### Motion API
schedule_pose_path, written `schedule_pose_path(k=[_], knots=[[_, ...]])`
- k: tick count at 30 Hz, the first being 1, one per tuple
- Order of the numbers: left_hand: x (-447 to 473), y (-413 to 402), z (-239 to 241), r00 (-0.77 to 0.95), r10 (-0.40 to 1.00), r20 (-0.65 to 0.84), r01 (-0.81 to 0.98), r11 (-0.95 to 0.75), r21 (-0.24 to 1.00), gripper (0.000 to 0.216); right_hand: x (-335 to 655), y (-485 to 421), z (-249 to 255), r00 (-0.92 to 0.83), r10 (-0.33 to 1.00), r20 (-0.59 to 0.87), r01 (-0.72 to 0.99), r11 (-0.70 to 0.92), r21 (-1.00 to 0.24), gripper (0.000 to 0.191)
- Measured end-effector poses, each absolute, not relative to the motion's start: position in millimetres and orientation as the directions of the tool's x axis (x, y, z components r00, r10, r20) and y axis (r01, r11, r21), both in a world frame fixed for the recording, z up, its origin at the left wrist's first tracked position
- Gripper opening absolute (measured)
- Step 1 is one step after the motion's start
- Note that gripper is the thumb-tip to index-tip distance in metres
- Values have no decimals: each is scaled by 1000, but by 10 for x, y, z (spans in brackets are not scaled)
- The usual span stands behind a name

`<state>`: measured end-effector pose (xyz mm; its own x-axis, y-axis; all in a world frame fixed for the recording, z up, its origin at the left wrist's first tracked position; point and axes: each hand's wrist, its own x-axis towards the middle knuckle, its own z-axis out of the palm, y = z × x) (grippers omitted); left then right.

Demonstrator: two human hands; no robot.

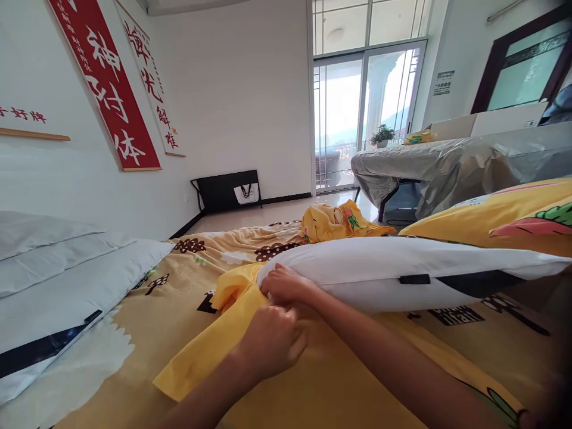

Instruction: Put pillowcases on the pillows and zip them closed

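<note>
The right hand's (286, 285) fingers (269, 290) are bent tight over the left end of a plump white pillow (379, 268), just where a bright yellow cotton pillowcase (214, 351) bunches against it. Just below and touching it, the left hand (272, 336) is closed in a fist on a fold of the same yellow cloth, knuckles up. The pillow lies lengthwise across the bed, its far end out of view at the right, and the pillowcase spreads flat beneath both forearms. Under these lies a tan bedsheet with brown cartoon prints (187, 262). To the left rest stacked white pillows (53, 268); beyond, a crumpled yellow cloth (335, 220), and to the right a yellow cactus-print cushion (504, 217). Behind stands a table draped in silver-grey plastic (447, 161).
</note>
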<state>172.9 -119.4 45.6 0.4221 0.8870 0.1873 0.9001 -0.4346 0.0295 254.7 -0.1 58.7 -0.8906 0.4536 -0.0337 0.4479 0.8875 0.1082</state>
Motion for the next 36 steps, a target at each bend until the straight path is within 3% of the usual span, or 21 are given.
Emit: schedule_pose_path(k=[4,8,11,14,18,21,24,29,33,36], knots=[[1592,-1124,173,413,878,243,885,-450,118,26,2916,-329,167,-923,311,226,335,939,73,22],[1451,-1202,-63,481,844,239,840,-522,152,22,3327,-678,-248,-878,126,462,317,877,362,42],[1386,-1259,-104,468,849,244,846,-511,155,13,3585,-841,-352,-810,187,555,499,717,487,53],[1383,-1249,-98,459,852,253,842,-508,181,12,3773,-811,-345,-716,333,614,672,569,474,66],[1524,-1195,-89,511,800,314,810,-570,135,14,3807,-542,-201,-796,402,452,593,665,453,63],[1704,-1150,-38,519,753,405,790,-603,108,8,3670,-345,121,-834,461,302,547,764,343,58],[1860,-1086,68,475,717,510,785,-607,121,4,3461,-259,488,-799,552,240,599,770,221,55],[1921,-982,234,419,733,536,805,-573,154,12,3131,-247,469,-788,603,121,611,791,33,20],[1775,-883,286,442,767,466,812,-563,157,14,3142,-233,240,-820,573,2,573,820,5,10],[1641,-778,297,342,823,453,833,-489,258,22,3276,-269,229,-897,441,-42,442,883,-157,17]])
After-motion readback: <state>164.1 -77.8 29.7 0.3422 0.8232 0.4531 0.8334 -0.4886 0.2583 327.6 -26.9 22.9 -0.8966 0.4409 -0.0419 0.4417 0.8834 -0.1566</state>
